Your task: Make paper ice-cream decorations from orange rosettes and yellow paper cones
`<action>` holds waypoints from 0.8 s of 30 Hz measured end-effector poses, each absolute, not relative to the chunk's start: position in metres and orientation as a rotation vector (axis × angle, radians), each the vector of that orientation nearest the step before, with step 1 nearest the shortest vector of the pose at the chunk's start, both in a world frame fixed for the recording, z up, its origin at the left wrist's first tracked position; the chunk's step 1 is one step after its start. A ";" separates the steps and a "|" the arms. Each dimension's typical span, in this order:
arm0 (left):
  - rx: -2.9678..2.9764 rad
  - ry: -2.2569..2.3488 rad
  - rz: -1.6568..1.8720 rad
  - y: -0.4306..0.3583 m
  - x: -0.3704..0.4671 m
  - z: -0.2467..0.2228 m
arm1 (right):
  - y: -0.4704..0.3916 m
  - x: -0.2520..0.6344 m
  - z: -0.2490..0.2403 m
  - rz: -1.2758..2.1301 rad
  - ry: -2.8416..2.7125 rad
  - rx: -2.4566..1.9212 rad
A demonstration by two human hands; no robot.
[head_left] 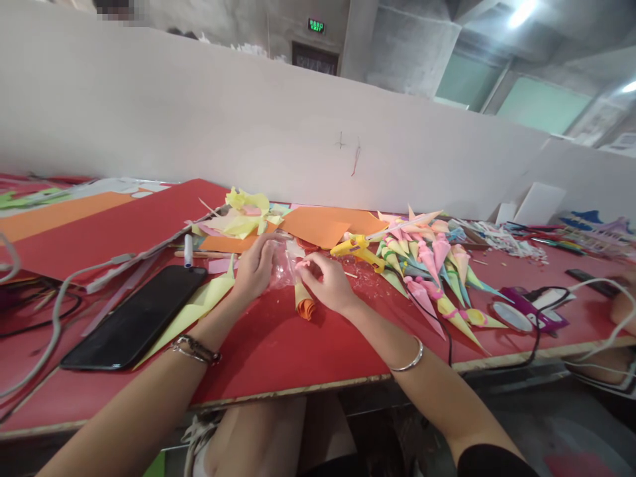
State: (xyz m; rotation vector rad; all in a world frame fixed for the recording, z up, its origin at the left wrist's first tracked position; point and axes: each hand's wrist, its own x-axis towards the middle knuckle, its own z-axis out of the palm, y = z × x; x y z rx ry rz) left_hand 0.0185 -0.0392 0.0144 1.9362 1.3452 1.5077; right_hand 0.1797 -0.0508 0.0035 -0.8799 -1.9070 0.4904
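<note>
My left hand point(255, 266) is closed on the edge of a clear plastic bag point(283, 266), which lies on the red tabletop with small pink bits inside. At the bag's right side, my right hand point(328, 281) pinches a small pink piece point(303, 263); its exact kind is too small to make out. Just below those fingers lies a pale yellow paper cone point(299, 291) with an orange rolled-paper flower point(307, 309) at its near end. Whether the right hand touches the cone is unclear.
A yellow glue gun point(358, 250) lies right of my hands, beside a pile of pastel paper cones point(432, 258). A black phone point(136, 318) rests at left on yellow paper. Orange sheets point(318, 225) lie behind, before a white partition point(278, 132). A purple device point(539, 318) sits at right among cables.
</note>
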 end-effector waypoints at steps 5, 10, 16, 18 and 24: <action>1.898 1.591 1.516 -0.033 0.011 0.014 | -0.052 0.180 0.007 0.465 -1.867 -0.968; 1.969 2.058 1.039 -0.027 0.005 0.017 | -0.049 0.178 0.001 0.653 -1.828 -0.902; 2.191 2.245 0.728 -0.024 0.006 0.005 | -0.048 0.175 -0.001 0.774 -1.722 -0.792; 2.277 2.268 0.750 -0.024 0.007 0.000 | -0.049 0.175 0.000 0.777 -1.710 -0.785; 2.370 2.093 0.762 -0.025 0.012 -0.002 | -0.050 0.176 0.001 0.822 -1.752 -0.766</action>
